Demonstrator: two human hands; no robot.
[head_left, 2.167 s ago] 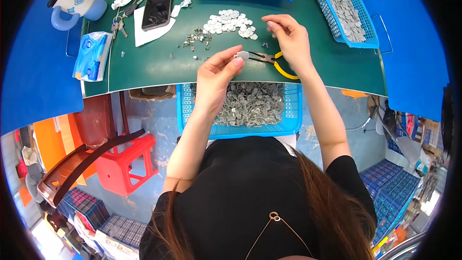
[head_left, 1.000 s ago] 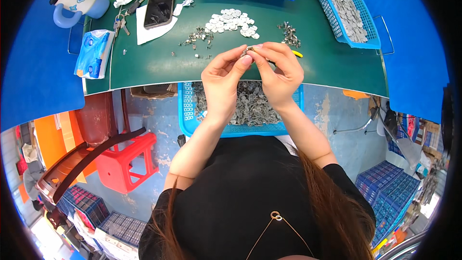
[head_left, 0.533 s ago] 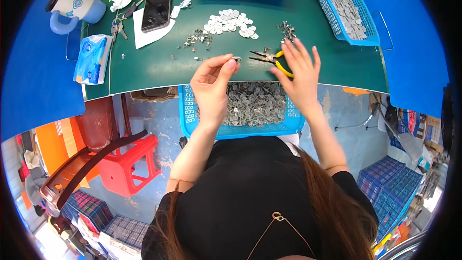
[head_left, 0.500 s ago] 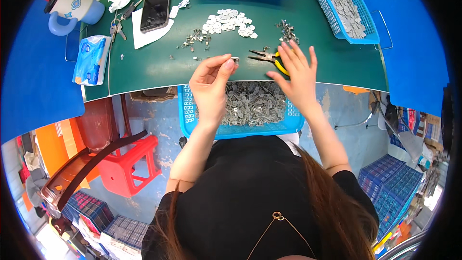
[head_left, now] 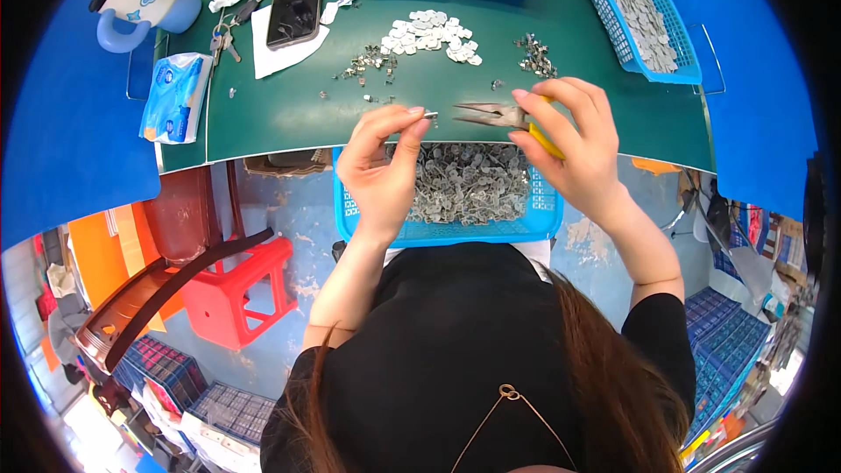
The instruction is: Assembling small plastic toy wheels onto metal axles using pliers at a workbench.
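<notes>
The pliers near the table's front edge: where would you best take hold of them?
By the yellow handles, coming from the right. The pliers lie with their thin metal nose pointing left, toward the left hand, so the handles face the right hand, already on them.

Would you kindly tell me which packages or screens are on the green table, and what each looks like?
Soft blue and white tissue pack: left table edge, oblong, lying flat.
Black smartphone: upper left on a white paper sheet, dark screen up, nothing displayed.
</notes>
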